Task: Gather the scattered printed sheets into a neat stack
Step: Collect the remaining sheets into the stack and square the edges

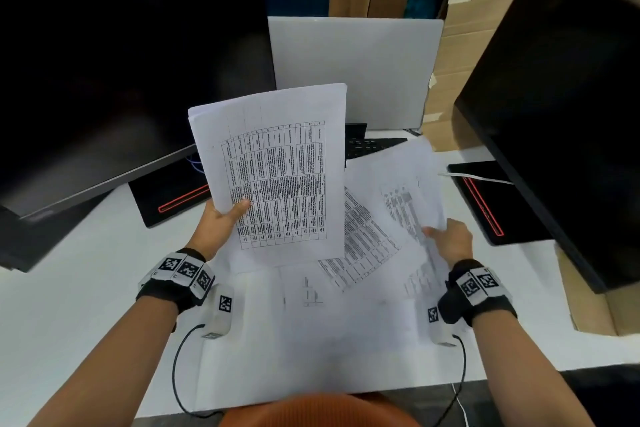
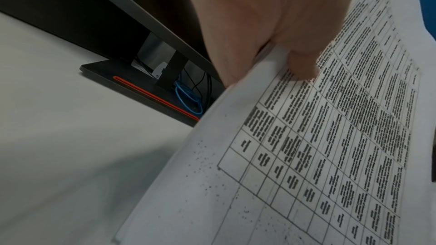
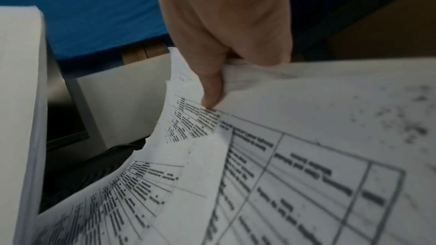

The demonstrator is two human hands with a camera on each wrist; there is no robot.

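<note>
Item: printed sheets, white office paper bearing dense tables. One bundle, the gathered sheets (image 1: 273, 170), stood raised at the centre of the head view, above the desk (image 1: 69, 305). The loose sheets (image 1: 367, 236) lay overlapped and fanned at lower centre and right of centre, some askew; one further sheet (image 1: 408, 184) was lifted at the right.

Handling, as judged: light, thin, limp; it sagged and curled wherever unsupported. Sheets probably slide readily over one another, so a bundle could skew. Edges crease and tear easily under a hard pull. Best taken at an edge or corner, thumb above and fingers below, then squared by tapping a long edge on the desk.

Left hand (image 1: 221, 222): closed on the lower left edge of the gathered sheets, thumb (image 2: 304, 66) pressed on the printed face, fingers hidden behind the paper.

Right hand (image 1: 450, 239): closed in a pinch on the near edge of the lifted sheet, thumb (image 3: 212, 88) on top; the paper bunched slightly at the pinch. The wrist view was blurred.

Surroundings: dark monitors at upper left (image 1: 121, 62) and right (image 1: 561, 97); a keyboard (image 1: 374, 146) partly covered by paper.
</note>
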